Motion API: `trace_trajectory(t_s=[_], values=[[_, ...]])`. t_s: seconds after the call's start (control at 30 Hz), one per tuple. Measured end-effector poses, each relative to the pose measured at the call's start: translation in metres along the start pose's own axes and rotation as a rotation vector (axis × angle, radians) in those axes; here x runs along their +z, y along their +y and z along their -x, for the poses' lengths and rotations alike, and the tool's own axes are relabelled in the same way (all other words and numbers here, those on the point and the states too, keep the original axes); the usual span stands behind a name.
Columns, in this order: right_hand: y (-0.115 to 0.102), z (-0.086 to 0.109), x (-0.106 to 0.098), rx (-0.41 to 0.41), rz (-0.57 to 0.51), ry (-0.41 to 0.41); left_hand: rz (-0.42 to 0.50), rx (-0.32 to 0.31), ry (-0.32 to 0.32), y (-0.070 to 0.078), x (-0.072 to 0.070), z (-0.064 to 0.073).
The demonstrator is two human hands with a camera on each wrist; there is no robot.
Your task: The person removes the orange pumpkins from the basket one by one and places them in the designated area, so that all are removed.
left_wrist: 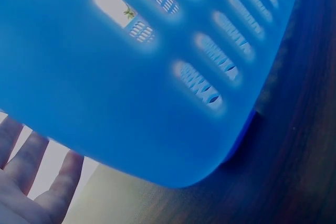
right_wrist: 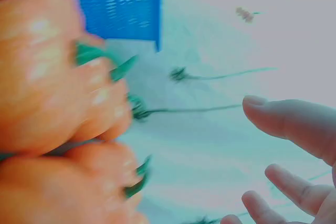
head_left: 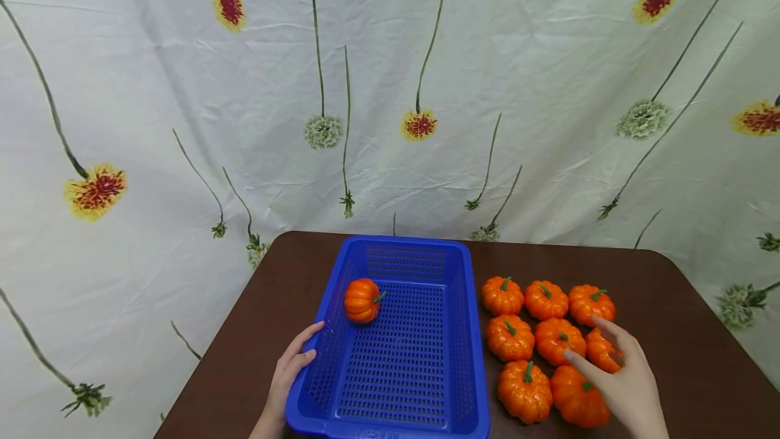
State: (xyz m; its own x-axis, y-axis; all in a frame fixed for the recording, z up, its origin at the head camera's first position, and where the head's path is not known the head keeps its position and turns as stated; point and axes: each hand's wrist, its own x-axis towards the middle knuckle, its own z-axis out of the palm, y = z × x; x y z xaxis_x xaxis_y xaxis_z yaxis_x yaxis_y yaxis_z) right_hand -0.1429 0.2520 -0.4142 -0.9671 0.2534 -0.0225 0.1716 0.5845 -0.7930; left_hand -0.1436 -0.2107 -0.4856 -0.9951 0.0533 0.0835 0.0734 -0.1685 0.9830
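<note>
A blue perforated plastic basket [head_left: 477,358] holds one small orange pumpkin [head_left: 361,301] near its left wall, the green stem pointing right. My left hand [head_left: 286,372] touches the outside of the basket's left rim with its fingers extended; in the left wrist view its fingers [left_wrist: 63,179] show at the basket's edge. Over the right-hand side of a group of pumpkins hovers my right hand [head_left: 635,374], thumb and fingers spread apart with nothing between them. It partly covers a pumpkin [head_left: 598,347] at the right of the middle row.
Several more pumpkins [head_left: 510,337] stand in rows right of the basket on a dark brown table [head_left: 682,330]. Behind the table's far edge hangs a white cloth [head_left: 524,39] with printed flowers.
</note>
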Motion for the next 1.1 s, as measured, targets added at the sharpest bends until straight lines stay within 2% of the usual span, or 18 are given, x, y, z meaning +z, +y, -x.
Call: trace_trajectory(t_s=[0.27, 0.47, 0.7, 0.9, 1.1], values=[[-0.042, -0.008, -0.001, -0.196, -0.065, 0.065, -0.008, 0.004, 0.009, 0.000, 0.000, 0.000], [-0.075, -0.015, 0.008, -0.333, -0.114, 0.050, 0.022, 0.008, -0.009, 0.001, 0.000, 0.000], [-0.110, -0.019, 0.026, -0.411, -0.173, -0.019, 0.021, 0.006, -0.012, 0.000, 0.000, 0.000], [-0.136, -0.024, 0.047, -0.468, -0.178, -0.063, 0.048, 0.028, -0.051, 0.000, -0.001, -0.001], [-0.161, -0.025, 0.069, -0.504, -0.186, -0.110, 0.057, 0.031, -0.049, 0.000, -0.001, 0.000]])
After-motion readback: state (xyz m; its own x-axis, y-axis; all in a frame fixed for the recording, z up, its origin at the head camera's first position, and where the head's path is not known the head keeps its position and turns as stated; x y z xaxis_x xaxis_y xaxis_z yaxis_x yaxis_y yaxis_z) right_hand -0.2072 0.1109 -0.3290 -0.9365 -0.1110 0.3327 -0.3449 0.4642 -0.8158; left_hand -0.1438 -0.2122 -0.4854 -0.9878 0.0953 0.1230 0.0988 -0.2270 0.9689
